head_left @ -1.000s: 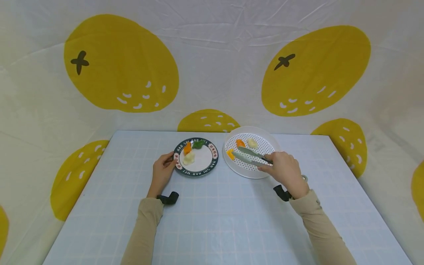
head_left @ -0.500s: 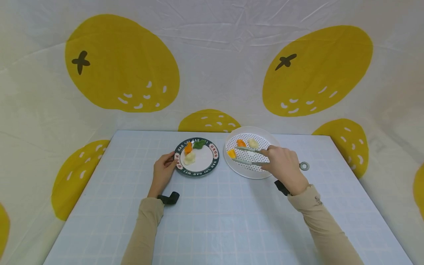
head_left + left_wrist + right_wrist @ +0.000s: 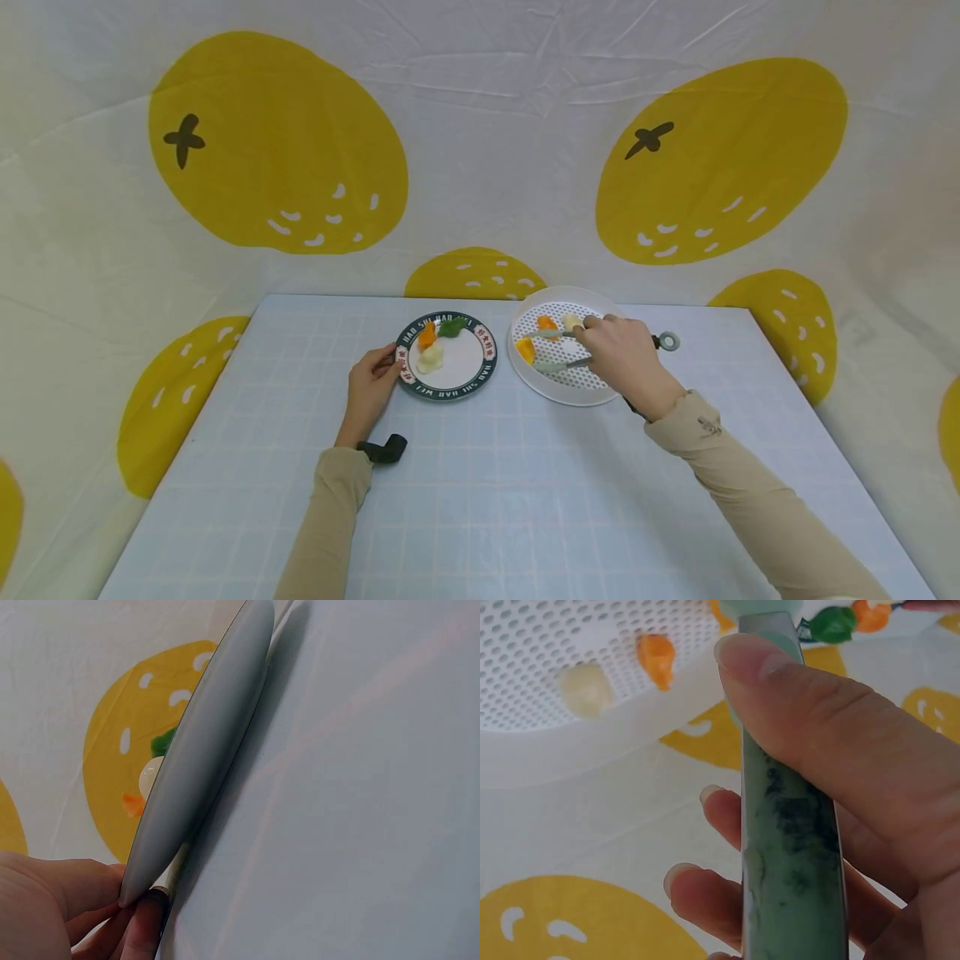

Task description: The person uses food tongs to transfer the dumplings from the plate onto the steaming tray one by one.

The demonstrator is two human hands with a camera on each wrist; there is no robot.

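Observation:
In the head view my left hand pinches the near-left rim of a round plate with a dark lettered border, thumb above and fingers beneath. On the plate lie an orange piece, a green leafy piece and a pale piece. My right hand grips pale-green tongs over a white perforated round tray. The tongs' arms are spread, their tips on either side of a yellow-orange piece. Whether they touch it, I cannot tell.
Behind the tongs, another orange piece and a pale piece lie in the tray, just right of the plate. A pale checked cloth covers the table. A white curtain with yellow fruit prints hangs behind.
My right hand has shifted left and slightly away from me, turning the tongs. Their tips have spread and now straddle the yellow-orange piece. My left hand stays on the plate rim.

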